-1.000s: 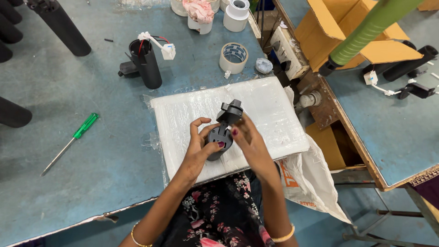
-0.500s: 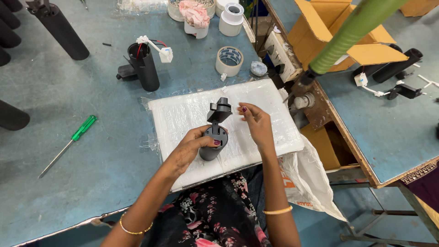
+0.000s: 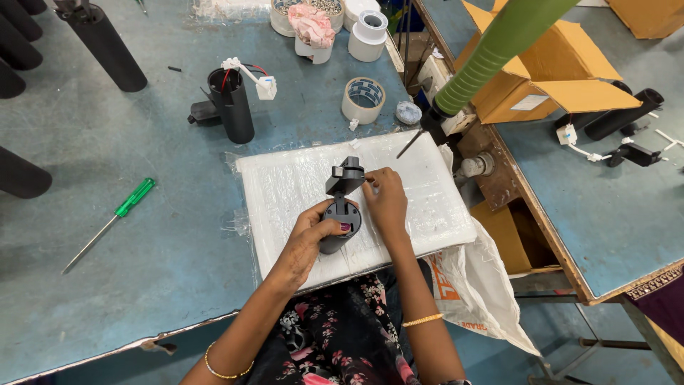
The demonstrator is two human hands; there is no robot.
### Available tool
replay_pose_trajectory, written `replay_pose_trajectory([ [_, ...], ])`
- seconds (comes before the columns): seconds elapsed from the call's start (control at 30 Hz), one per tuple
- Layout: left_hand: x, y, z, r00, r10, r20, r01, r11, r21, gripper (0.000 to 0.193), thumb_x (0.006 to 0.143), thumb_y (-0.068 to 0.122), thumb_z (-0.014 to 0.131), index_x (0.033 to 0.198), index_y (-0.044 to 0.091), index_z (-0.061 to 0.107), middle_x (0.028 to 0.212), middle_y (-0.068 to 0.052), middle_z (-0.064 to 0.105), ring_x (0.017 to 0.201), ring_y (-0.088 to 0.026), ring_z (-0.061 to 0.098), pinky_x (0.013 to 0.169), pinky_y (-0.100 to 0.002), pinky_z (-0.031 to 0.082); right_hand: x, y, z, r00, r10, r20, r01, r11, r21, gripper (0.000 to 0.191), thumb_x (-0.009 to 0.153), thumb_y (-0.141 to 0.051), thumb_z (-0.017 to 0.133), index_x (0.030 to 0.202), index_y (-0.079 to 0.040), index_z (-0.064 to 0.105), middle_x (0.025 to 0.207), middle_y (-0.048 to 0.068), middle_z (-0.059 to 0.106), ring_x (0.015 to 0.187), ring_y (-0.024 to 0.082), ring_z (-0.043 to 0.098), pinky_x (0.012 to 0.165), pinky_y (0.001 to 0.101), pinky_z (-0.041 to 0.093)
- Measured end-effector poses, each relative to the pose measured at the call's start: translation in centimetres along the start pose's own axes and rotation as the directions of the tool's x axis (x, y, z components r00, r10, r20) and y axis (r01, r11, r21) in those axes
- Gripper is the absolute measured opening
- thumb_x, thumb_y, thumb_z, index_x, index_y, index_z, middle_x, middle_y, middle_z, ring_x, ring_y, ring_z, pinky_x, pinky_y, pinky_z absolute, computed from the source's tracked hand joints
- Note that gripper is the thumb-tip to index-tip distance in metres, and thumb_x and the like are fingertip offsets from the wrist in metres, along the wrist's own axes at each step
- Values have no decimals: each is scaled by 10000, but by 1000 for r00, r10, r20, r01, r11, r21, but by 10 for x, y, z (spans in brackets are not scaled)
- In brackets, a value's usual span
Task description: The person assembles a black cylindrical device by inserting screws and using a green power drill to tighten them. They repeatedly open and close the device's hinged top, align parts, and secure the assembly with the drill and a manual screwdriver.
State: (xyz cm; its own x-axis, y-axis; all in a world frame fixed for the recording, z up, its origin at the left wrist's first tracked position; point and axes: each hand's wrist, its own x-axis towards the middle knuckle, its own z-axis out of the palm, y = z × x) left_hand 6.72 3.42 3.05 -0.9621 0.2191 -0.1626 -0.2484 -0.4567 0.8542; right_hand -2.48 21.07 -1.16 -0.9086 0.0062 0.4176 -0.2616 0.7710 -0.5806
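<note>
1. Gripping a short black cylinder part (image 3: 339, 229) in my left hand (image 3: 308, 241), I have my fingers curled around its body and my thumb pressed on its round end.
2. My right hand (image 3: 385, 202) is closed in a pinch at the black bracket (image 3: 345, 176) that stands up from the top of the cylinder; what my fingertips nip, if anything, is too small to tell.
3. Both hands and the part sit over a white foam pad (image 3: 285, 192), which lies on the blue-green table (image 3: 142, 271) directly under them.
4. Well off to the left of my left hand lies a green-handled screwdriver (image 3: 108, 224), flat on the table.
5. Beyond my hands, farther from me and to the left, a tall black tube (image 3: 231, 107) stands upright with red and white wires and a white connector at its top.
6. Straight ahead of my right hand, past the pad's far edge, a roll of tape (image 3: 363, 100) lies flat, with a small round cap (image 3: 408, 112) just beside it.
7. A green ribbed hose (image 3: 499, 50) slants down toward the pad's far right corner, beyond my right hand.
</note>
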Motion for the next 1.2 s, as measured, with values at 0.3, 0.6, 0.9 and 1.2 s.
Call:
replay_pose_trajectory([
  [0.3, 1, -3, -2, 1000, -3, 4, 3, 1000, -28, 524, 778, 154, 658, 1276, -9, 662, 1018, -85, 710, 952, -141, 641, 945, -275, 482, -2, -3, -1, 996, -31, -78, 43, 987, 154, 95, 916, -71, 697, 1008, -51, 705, 974, 76, 642, 861, 214, 635, 643, 340, 544],
  [0.6, 1, -7, -5, 1000, 4, -9, -4, 1000, -29, 636, 780, 203, 657, 1360, -46, 581, 1116, -127, 692, 1070, -169, 644, 1055, -309, 443, -1, -2, -4, 993, -4, -117, 31, 972, 233, 93, 965, -53, 660, 1018, 19, 683, 961, 127, 700, 807, 199, 698, 621, 316, 531],
  [0.9, -3, 5, 1, 1000, 13, 19, -13, 1000, 2, 516, 777, 191, 678, 1248, -19, 678, 1067, -99, 694, 1019, -163, 629, 986, -282, 455, -13, -23, -40, 981, 189, 45, -160, 657, 737, 128, 989, -91, 652, 1050, 14, 692, 930, 59, 718, 785, 108, 633, 684, 260, 526],
  [1.2, -8, 17, 6, 1000, -16, 18, 15, 997, 73, 495, 757, 223, 666, 1217, 46, 704, 1018, -79, 706, 990, -154, 643, 959, -272, 471, -28, -55, -100, 848, 57, 526, -514, 327, 793, 104, 933, -71, 713, 972, 25, 707, 855, 54, 688, 718, 105, 591, 663, 257, 481],
])
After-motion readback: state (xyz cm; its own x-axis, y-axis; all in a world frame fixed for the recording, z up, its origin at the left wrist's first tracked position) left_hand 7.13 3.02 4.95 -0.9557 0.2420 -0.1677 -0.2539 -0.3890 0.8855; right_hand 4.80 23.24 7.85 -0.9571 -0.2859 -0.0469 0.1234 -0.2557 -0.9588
